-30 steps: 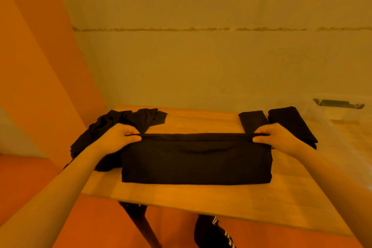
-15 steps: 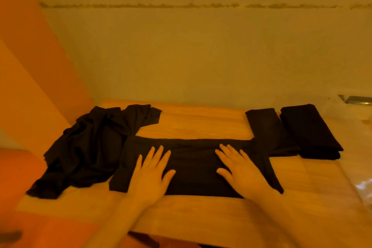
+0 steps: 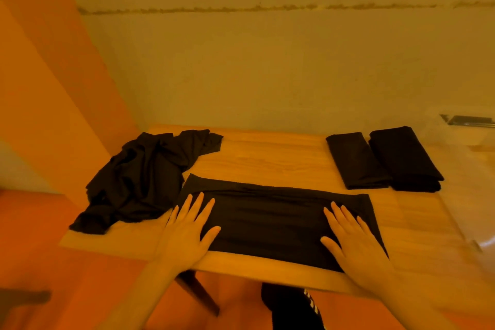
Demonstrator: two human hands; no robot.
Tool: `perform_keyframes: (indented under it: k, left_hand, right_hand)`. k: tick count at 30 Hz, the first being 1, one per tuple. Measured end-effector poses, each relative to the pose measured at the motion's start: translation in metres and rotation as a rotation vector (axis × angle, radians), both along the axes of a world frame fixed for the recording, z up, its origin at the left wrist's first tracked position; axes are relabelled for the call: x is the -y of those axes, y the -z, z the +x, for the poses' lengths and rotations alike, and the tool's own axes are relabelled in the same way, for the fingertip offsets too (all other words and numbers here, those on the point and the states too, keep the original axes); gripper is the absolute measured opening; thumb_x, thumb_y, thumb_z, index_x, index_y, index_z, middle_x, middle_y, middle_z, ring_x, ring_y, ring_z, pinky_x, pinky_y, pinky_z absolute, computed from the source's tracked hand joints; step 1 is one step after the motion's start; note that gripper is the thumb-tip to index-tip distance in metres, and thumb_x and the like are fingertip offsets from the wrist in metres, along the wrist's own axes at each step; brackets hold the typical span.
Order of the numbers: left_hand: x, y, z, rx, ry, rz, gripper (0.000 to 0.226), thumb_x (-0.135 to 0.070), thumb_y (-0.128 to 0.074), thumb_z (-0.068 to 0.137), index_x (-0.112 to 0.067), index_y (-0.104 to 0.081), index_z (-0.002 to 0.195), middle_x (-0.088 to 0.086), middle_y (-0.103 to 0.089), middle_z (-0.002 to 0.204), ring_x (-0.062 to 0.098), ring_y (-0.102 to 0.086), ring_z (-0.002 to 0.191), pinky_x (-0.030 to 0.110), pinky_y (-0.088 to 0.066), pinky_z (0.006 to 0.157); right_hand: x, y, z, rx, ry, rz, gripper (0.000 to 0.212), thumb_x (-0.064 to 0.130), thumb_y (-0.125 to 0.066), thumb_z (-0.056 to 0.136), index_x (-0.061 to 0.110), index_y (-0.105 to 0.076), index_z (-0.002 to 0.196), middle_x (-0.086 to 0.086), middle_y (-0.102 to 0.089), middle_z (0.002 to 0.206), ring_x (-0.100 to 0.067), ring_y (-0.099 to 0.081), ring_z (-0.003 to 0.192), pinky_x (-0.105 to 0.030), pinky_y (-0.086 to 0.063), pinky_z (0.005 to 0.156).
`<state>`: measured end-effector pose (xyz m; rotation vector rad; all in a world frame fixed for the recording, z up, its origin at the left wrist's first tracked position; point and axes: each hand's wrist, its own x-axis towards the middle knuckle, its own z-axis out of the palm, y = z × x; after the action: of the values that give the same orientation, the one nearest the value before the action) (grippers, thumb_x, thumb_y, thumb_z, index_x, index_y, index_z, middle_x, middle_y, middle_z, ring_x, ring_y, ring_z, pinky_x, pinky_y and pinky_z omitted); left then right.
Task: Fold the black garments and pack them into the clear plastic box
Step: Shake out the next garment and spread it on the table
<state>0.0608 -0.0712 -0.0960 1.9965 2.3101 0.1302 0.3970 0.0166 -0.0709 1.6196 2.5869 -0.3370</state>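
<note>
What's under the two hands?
Both the left hand and the right hand press flat on the half-folded black garment, which lies on the wooden table. The cloth beneath the palms is hidden.

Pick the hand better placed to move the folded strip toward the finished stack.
Right, probably. The right hand lies flat on the strip's right end, nearest the two folded garments; the left hand is at the far end.

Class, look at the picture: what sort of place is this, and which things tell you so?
Probably a plain room at home: a small wooden table against a bare wall, black garments being folded, and a clear plastic box alongside.
</note>
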Motion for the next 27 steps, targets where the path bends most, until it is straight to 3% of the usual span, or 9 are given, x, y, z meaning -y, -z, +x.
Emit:
perform_keyframes:
  k: [3, 5, 6, 8, 13, 18, 23, 25, 27]
  left_hand:
    - [0.004, -0.007, 0.011, 0.033, 0.014, -0.044, 0.098, -0.083, 0.029, 0.055, -0.038, 0.01, 0.14, -0.009, 0.016, 0.149, 0.013, 0.022, 0.136, 0.036, 0.007, 0.112]
    - [-0.004, -0.019, 0.023, 0.006, 0.014, -0.008, 0.109, -0.082, 0.031, 0.053, -0.031, 0.004, 0.146, -0.007, 0.015, 0.151, 0.014, 0.019, 0.138, 0.036, 0.007, 0.113]
    - [-0.01, -0.025, 0.032, -0.02, 0.036, 0.025, 0.111, -0.08, 0.03, 0.057, -0.027, -0.002, 0.149, -0.003, 0.009, 0.155, 0.016, 0.014, 0.141, 0.036, 0.007, 0.112]
    - [-0.024, -0.034, 0.056, -0.037, 0.127, 0.027, 0.106, -0.077, 0.025, 0.064, -0.024, -0.009, 0.15, 0.001, 0.0, 0.158, 0.02, 0.006, 0.145, 0.036, 0.007, 0.113]
    - [-0.059, -0.025, 0.076, 0.016, 0.136, -0.098, 0.062, -0.052, -0.022, 0.097, -0.024, -0.007, 0.15, 0.002, -0.002, 0.158, 0.02, 0.004, 0.145, 0.042, 0.002, 0.116]
    - [-0.08, -0.024, 0.032, -0.022, 0.058, -0.115, 0.056, -0.046, -0.02, 0.099, -0.025, -0.008, 0.15, 0.002, -0.005, 0.158, 0.021, 0.001, 0.145, 0.044, 0.001, 0.116]
    - [-0.092, -0.035, 0.016, -0.16, -0.144, -0.134, 0.056, -0.042, -0.022, 0.1, -0.019, -0.012, 0.15, 0.009, -0.012, 0.157, 0.027, -0.009, 0.144, 0.043, -0.011, 0.115]
    - [-0.084, -0.043, 0.045, -0.163, -0.163, -0.008, 0.058, -0.038, -0.03, 0.099, -0.013, -0.016, 0.149, 0.013, -0.017, 0.155, 0.029, -0.014, 0.143, 0.043, -0.012, 0.116]
    - [-0.067, -0.046, 0.087, -0.066, -0.133, 0.045, 0.062, -0.042, -0.029, 0.098, -0.011, -0.012, 0.149, 0.013, -0.011, 0.156, 0.03, -0.008, 0.144, 0.045, -0.006, 0.116]
  right_hand:
    - [0.014, -0.005, 0.012, 0.014, 0.039, -0.045, 0.119, 0.079, 0.044, 0.03, 0.027, 0.019, 0.135, 0.013, 0.022, 0.141, -0.005, 0.016, 0.135, -0.027, 0.004, 0.113]
    - [0.013, -0.016, 0.009, -0.077, 0.079, -0.028, 0.104, 0.085, 0.017, 0.062, 0.022, 0.007, 0.144, 0.011, 0.011, 0.149, -0.008, 0.004, 0.142, -0.028, -0.001, 0.115]
    - [0.01, -0.022, 0.003, -0.115, 0.087, 0.041, 0.084, 0.074, -0.006, 0.082, 0.02, -0.001, 0.147, 0.007, 0.003, 0.154, -0.011, -0.001, 0.144, -0.028, -0.003, 0.116]
    - [0.001, -0.027, -0.018, -0.155, 0.048, 0.129, 0.064, 0.047, -0.03, 0.096, 0.018, -0.009, 0.148, 0.0, -0.006, 0.156, -0.014, -0.004, 0.144, -0.029, -0.004, 0.116]
    - [-0.021, -0.007, -0.057, -0.035, -0.125, 0.017, 0.063, 0.048, -0.026, 0.098, 0.02, -0.004, 0.149, 0.0, 0.0, 0.158, -0.016, 0.004, 0.145, -0.037, 0.0, 0.116]
    - [-0.05, -0.005, -0.024, -0.014, -0.045, 0.01, 0.061, 0.047, -0.024, 0.098, 0.02, -0.005, 0.149, 0.001, -0.002, 0.157, -0.015, 0.003, 0.144, -0.039, -0.002, 0.116]
    - [-0.058, -0.004, -0.006, 0.035, -0.004, 0.056, 0.059, 0.043, -0.025, 0.099, 0.019, -0.005, 0.149, 0.001, -0.003, 0.157, -0.014, 0.0, 0.144, -0.036, -0.003, 0.116]
    - [-0.056, -0.008, -0.007, 0.024, -0.068, 0.118, 0.058, 0.04, -0.028, 0.099, 0.02, -0.006, 0.149, 0.0, -0.004, 0.157, -0.015, -0.001, 0.145, -0.034, 0.0, 0.115]
    - [-0.052, -0.012, -0.014, -0.017, -0.245, 0.131, 0.056, 0.037, -0.031, 0.099, 0.022, -0.008, 0.148, 0.002, -0.006, 0.157, -0.014, -0.001, 0.144, -0.03, 0.004, 0.112]
